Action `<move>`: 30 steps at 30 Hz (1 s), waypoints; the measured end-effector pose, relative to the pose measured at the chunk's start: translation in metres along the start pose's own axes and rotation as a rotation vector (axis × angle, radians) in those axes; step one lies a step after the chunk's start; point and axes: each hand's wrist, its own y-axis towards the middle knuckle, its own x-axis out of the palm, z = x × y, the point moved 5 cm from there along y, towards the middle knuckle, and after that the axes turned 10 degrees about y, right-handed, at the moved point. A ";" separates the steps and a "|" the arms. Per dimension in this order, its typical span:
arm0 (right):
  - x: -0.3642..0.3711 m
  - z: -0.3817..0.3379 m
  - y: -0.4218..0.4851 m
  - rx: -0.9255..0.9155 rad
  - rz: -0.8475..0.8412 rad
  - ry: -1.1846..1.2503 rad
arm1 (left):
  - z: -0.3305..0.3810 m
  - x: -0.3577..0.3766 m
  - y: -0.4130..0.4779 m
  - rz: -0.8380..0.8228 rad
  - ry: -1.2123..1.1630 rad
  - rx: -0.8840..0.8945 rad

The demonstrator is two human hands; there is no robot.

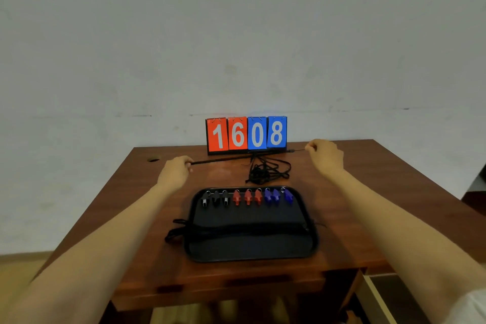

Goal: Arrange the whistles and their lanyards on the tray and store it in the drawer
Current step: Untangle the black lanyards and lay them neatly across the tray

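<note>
**One lanyard stretched straight beyond the tray**

Lower centre, the black rectangular plastic tray (249,247) carries laid-out black lanyards (236,229) across its middle and a row of black, red and blue plastic whistles (247,197) at its far rim. Beyond lies a tangled black cord heap (263,172). The left hand (175,171) and right hand (326,155) each pinch an end of one thin black cord (218,160); keep it taut and lift it clear of the tangle.

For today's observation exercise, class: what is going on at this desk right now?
A person stretches one black lanyard between the left hand and right hand, over the table behind the tray. Nine whistles, black, red and blue, sit in a row along the tray's far edge, and laid-out lanyards lie across its middle. A tangled pile of cords waits in front of the scoreboard.
</note>
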 end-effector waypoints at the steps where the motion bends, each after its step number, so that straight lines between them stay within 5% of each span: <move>1: 0.003 0.006 -0.005 0.018 -0.017 -0.039 | -0.005 0.006 -0.004 -0.008 -0.010 -0.033; 20: 0.043 0.095 -0.090 0.286 -0.326 -0.201 | -0.048 0.077 -0.064 -0.218 0.195 -0.114; 30: 0.042 0.113 -0.112 0.297 -0.434 -0.161 | -0.056 0.095 -0.083 -0.224 0.347 -0.010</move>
